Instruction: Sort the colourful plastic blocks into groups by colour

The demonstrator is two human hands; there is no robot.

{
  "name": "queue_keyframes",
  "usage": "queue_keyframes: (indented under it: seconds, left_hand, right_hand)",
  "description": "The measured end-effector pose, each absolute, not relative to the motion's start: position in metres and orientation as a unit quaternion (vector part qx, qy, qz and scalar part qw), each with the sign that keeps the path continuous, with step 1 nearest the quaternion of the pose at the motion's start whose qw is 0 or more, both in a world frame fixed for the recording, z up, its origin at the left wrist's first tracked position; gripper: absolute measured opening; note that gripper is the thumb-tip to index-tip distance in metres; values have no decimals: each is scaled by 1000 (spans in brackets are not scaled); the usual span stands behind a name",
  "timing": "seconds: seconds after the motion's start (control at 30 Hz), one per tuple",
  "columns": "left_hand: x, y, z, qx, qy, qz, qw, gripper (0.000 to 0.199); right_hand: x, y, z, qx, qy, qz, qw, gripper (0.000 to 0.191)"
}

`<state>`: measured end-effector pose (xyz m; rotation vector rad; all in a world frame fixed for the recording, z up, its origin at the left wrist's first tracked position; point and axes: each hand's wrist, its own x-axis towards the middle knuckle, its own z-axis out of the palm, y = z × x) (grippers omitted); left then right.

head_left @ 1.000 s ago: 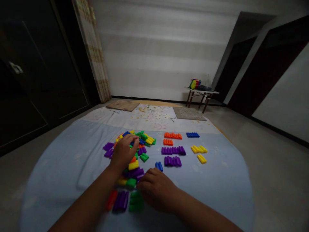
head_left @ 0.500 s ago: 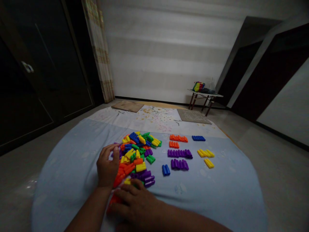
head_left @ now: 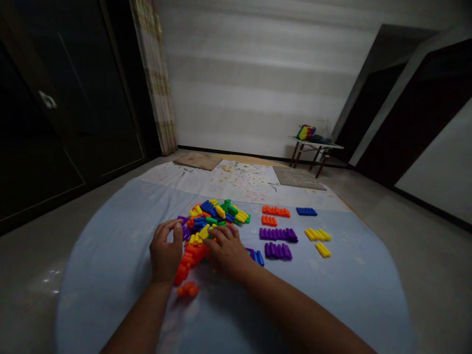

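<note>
A mixed heap of plastic building blocks (head_left: 217, 214), shaped like joined rounded tubes, lies on the blue cloth in front of me. At its left edge rests my left hand (head_left: 165, 253), thumb and fingers curved apart, with purple and orange blocks just beyond. My right hand (head_left: 229, 251) reaches over the heap's near right side, fingers spread and pointing down onto yellow and orange blocks; its palm hides part of the heap. Close to me lies a separate orange block (head_left: 188, 289). Beside my right wrist, a blue block (head_left: 258, 257) is partly covered.
Right of the heap, blocks lie in colour groups: orange (head_left: 276, 211), purple (head_left: 278, 235), blue (head_left: 306, 211) and yellow (head_left: 318, 235). Two flat boards, one brown (head_left: 198, 161) and one grey (head_left: 298, 177), are at the cloth's far edge. A small table (head_left: 316, 143) stands by the wall.
My right hand has moved forward from the near edge onto the heap, uncovering the orange block close to me. My left hand has stayed nearly in place.
</note>
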<state>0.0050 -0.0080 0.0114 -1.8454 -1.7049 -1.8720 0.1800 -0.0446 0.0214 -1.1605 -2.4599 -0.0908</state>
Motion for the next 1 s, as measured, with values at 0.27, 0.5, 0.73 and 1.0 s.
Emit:
queue_keyframes:
  seconds: [0.27, 0.5, 0.73, 1.0]
  left_hand:
    - [-6, 2, 2, -546, -588, -594, -54, 25]
    - [-4, 4, -1, -562, -592, -572, -82, 28]
    - [10, -7, 10, -650, -527, -546, -39, 24]
    - [24, -11, 29, -745, -470, -472, -18, 25]
  right_hand:
    - [141, -73, 6, -322, -928, 4, 189, 47]
    - [177, -40, 34, -475, -846, -1, 242, 34]
    - [271, -53, 55, -546, -830, 69, 92, 45]
    - [273, -53, 37, -526, -848, 18, -69, 38]
